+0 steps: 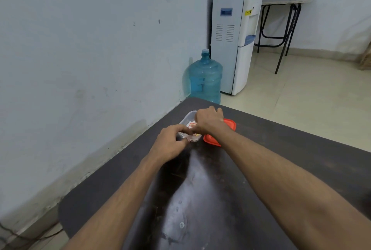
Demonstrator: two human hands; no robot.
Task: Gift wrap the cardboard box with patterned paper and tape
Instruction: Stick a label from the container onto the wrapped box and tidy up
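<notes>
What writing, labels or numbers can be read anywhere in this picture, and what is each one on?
Nothing reads clearly.
Yellow sticker on the water dispenser: too small to read.
Blue panel on the same dispenser: no legible text.
Red-and-white print on the packet in the clear container: blurred and partly covered.

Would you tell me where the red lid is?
Head view: the red lid lies on the table, right of the clear container, beneath the right hand.
</notes>
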